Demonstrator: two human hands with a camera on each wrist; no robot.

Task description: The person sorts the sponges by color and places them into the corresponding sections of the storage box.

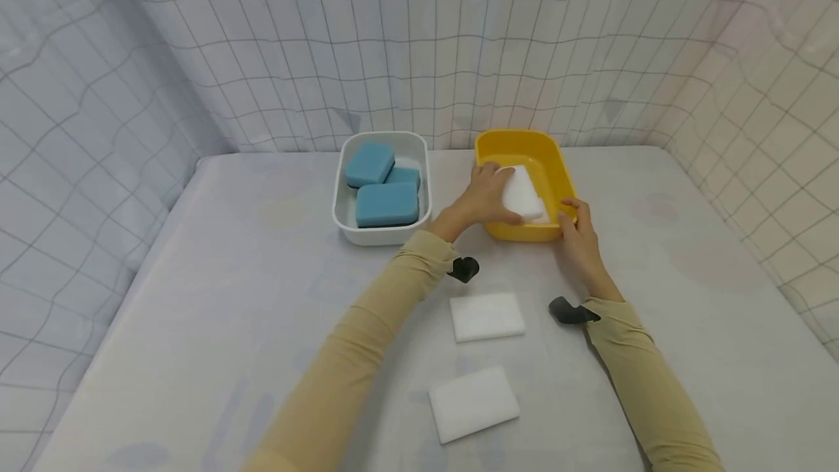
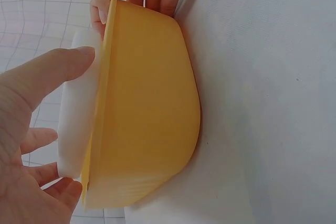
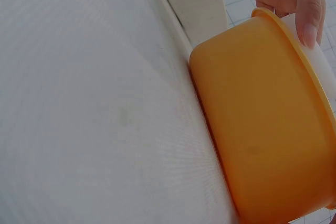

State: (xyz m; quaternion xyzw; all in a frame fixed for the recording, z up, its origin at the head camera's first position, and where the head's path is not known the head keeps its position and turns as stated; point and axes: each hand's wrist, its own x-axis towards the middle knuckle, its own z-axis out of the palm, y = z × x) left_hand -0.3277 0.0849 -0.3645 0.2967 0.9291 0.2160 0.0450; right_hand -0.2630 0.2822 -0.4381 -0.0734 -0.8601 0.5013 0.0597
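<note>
My left hand [image 1: 488, 195] grips a white sponge block [image 1: 521, 194] at the left side of a yellow tub [image 1: 560, 170]. In the left wrist view its thumb lies along one edge of the sponge [image 2: 79, 108], close to the tub's rim, with the fingers on the far side. Another white piece shows partly under that sponge inside the tub. With my right hand [image 1: 580, 239] I hold the tub's near right corner, thumb outside and fingers over the rim. The tub stands on the white-covered table.
A white tub [image 1: 337, 199] with several blue sponges [image 1: 387, 204] stands left of the yellow one. Two white sponge blocks lie on the table, the farther block [image 1: 487, 317] and the nearer block [image 1: 473, 404]. Checked cloth [image 1: 419, 49] hangs behind and on both sides.
</note>
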